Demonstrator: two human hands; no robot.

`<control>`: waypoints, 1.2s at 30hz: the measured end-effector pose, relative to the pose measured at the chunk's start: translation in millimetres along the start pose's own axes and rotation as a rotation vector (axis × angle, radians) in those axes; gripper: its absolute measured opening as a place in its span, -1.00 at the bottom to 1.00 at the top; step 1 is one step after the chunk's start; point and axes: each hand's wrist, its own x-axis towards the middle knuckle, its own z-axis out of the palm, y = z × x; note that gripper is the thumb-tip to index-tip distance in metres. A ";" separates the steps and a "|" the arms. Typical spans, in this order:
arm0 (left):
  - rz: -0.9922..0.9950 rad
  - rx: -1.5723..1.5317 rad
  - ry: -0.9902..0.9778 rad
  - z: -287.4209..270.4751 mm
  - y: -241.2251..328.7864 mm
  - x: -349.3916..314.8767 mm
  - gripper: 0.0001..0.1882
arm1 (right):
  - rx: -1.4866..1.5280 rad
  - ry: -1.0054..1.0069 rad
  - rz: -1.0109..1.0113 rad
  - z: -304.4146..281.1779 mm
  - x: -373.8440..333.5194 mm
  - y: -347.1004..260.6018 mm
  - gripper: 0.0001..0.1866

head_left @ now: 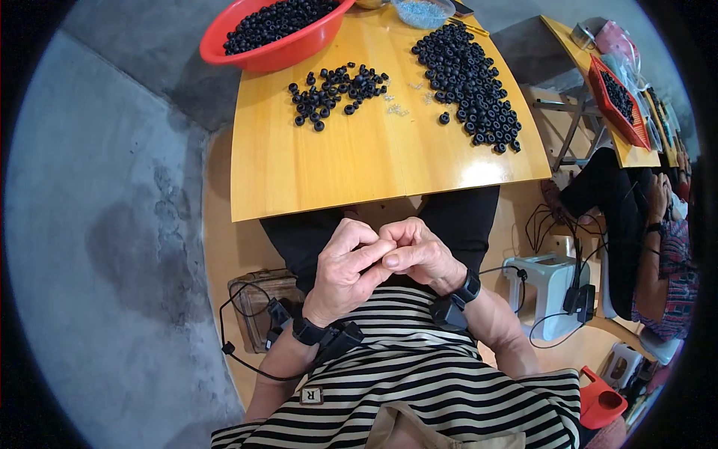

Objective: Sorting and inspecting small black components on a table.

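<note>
My left hand [349, 263] and my right hand [416, 253] meet above my lap, just short of the table's near edge. Fingertips of both are pinched together; whatever lies between them is hidden or too small to make out. On the yellow wooden table [321, 172] ahead, a loose group of small black rings [318, 101] lies to the left. A larger pile of the same black rings [475, 90] spreads along the right side. Between the two groups are tiny clear pieces [396, 109].
A red basin [314, 41] of black rings stands at the table's far left, beside a clear bowl [424, 13] of small bluish pieces. Cables run from my wrist straps. At right, a person [662, 262] sits near another table holding a red basket [619, 105]. A white stool [550, 292] stands between us.
</note>
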 end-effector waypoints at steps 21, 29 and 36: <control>0.077 -0.065 -0.149 -8.0 5.3 0.1 -0.73 | 0.132 -0.142 0.212 -9.0 -3.1 11.9 -0.71; 0.034 0.017 -0.072 -6.9 7.0 1.2 -0.71 | 0.076 -0.066 0.079 -5.7 1.1 12.3 -0.74; 0.052 0.047 -0.037 -2.8 6.6 0.5 -0.66 | -0.023 0.028 0.039 6.6 -2.3 2.8 -0.70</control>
